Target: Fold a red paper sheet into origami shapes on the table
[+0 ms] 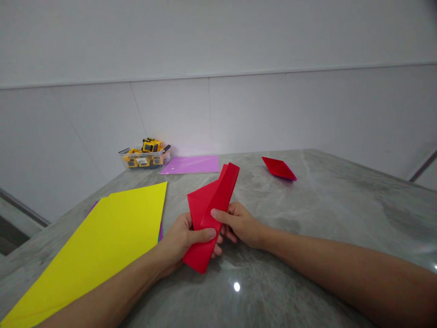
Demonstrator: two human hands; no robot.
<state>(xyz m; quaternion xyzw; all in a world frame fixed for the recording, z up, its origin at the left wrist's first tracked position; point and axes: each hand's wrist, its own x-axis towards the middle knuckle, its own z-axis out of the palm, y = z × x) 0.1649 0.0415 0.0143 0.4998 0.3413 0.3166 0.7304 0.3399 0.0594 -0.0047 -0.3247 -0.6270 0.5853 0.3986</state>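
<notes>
Both hands hold one sheet of red paper point(205, 206), folded into a layered, angular shape with a long narrow flap pointing up and right. My left hand point(186, 239) grips its lower left part, thumb flat on top and fingers curled beneath. On the right edge, my right hand point(241, 223) pinches the paper, its thumb pressing the long flap near the middle. The paper is raised a little above the grey table. Farther back on the right lies another folded red paper piece point(279, 168), with a magenta edge along its underside.
Large yellow sheets point(112, 232) lie at left, partly under my left forearm, with purple edges showing below. A clear plastic box point(145, 159) of yellow toy vehicles point(152, 145) stands at the back left, beside a flat purple sheet point(193, 165). A white wall point(273, 109) rises behind the grey marbled table point(327, 214).
</notes>
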